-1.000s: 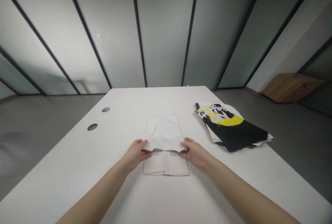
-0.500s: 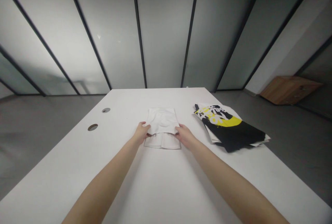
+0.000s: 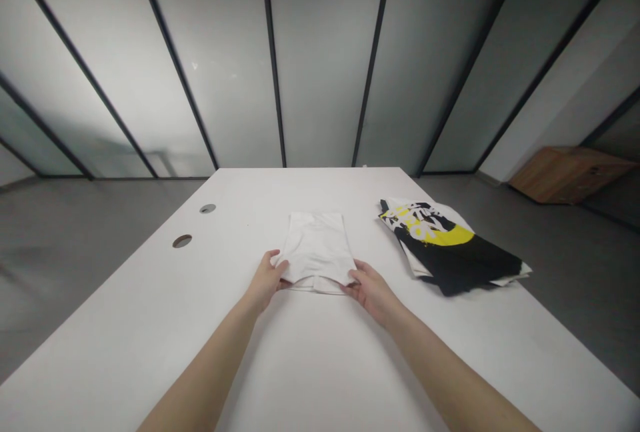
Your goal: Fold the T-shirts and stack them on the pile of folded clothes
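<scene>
A folded white garment (image 3: 319, 245), its exact kind not plain from here, lies at the middle of the white table. My left hand (image 3: 269, 277) pinches the left corner of its near edge, thumb on top and fingers beneath. At the opposite corner my right hand (image 3: 371, 289) grips the cloth the same way. The upper layer is drawn over the lower one, and only a narrow strip of the lower layer shows between my hands. Most of my fingertips are hidden under the fabric.
Right of the garment lies a stack of black, white and yellow printed cloth (image 3: 450, 245), partly over the table (image 3: 310, 365) edge. Two round holes, a near one (image 3: 182, 241) and a far one (image 3: 207, 208), pierce the left side. A wooden cabinet (image 3: 570, 173) stands beyond, before frosted panels.
Both hands have pulled the upper layer's edge toward me, so it now covers most of the lower layer. The printed stack has stayed in place; the view has shifted slightly.
</scene>
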`<state>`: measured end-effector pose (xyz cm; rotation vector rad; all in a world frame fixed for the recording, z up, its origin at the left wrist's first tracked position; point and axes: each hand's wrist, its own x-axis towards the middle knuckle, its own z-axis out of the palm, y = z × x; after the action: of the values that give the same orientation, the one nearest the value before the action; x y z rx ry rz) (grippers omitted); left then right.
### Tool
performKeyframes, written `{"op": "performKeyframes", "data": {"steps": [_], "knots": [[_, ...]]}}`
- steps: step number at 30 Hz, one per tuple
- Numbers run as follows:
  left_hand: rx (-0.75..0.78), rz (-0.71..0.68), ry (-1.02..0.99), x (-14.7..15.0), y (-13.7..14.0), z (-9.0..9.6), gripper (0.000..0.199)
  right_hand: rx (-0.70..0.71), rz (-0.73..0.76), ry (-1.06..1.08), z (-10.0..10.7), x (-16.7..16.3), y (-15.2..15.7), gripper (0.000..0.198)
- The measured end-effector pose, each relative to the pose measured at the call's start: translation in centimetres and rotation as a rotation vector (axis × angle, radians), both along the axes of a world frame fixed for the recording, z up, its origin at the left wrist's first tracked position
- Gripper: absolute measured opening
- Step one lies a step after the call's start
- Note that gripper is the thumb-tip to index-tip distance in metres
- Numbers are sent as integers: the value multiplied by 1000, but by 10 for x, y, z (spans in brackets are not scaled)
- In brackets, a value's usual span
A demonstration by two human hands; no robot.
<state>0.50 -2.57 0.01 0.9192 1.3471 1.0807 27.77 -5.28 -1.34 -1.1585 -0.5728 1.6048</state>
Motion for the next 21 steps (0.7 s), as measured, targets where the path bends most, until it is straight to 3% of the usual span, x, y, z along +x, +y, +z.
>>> {"op": "performKeyframes", "data": {"steps": [5, 11, 15, 18, 21], "knots": [[39, -21, 11, -9, 3, -2, 56, 52, -14, -97, 9, -2, -1, 64], [101, -91, 85, -17, 3, -2, 55, 70, 54, -93, 5, 1, -2, 17], [139, -188, 172, -22, 2, 1, 53, 66, 82, -142, 7, 5, -2, 11], [130, -276, 324, -25, 1, 5, 57, 24, 157, -320, 14, 7, -3, 16], [172, -379, 549, -28, -1, 9, 51, -7, 311, -630, 22, 12, -6, 24]]}}
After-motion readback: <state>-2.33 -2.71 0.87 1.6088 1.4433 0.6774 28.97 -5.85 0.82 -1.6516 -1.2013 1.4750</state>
